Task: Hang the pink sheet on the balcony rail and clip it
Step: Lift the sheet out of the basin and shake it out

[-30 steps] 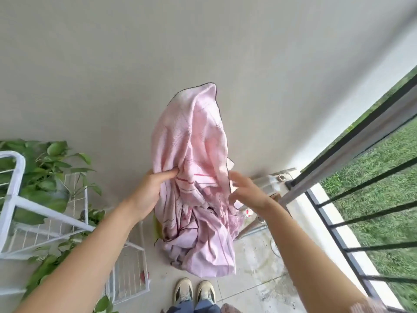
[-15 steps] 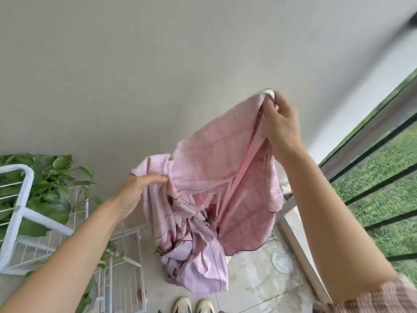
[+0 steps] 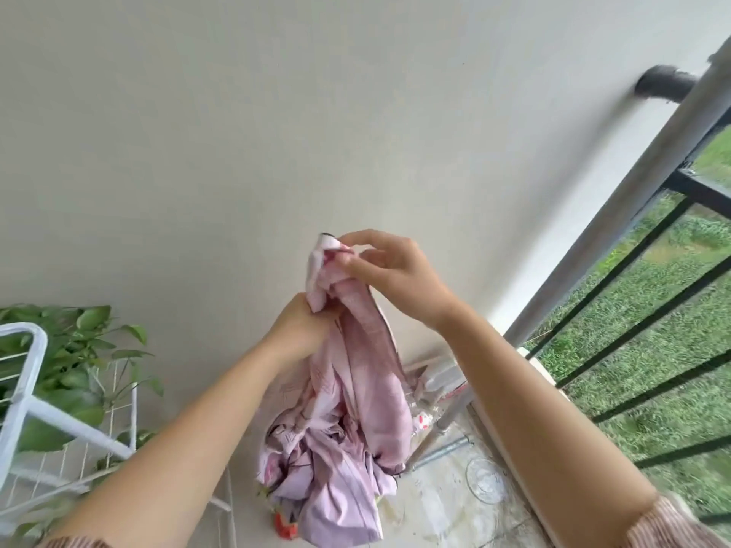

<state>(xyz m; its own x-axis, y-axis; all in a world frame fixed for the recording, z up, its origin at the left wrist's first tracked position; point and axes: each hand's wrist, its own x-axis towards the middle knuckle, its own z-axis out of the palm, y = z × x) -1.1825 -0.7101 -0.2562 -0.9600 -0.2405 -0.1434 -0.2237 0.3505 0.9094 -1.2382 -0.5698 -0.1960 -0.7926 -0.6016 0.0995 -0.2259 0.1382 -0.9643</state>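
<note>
On the balcony, my right hand (image 3: 395, 278) pinched a corner of the crumpled pink cotton sheet (image 3: 356, 409) between thumb and fingertips, while my left hand (image 3: 304, 330), just below it, curled tight round the gathered cloth. The sheet hung straight down from my grip, bunched near the floor and not yet on the grey metal balcony rail (image 3: 633, 199), which slanted past to the right, nearer my right hand. To the left stood a white wire rack (image 3: 31, 389) against leafy green plants (image 3: 79, 350); its contents I could not tell.
</note>
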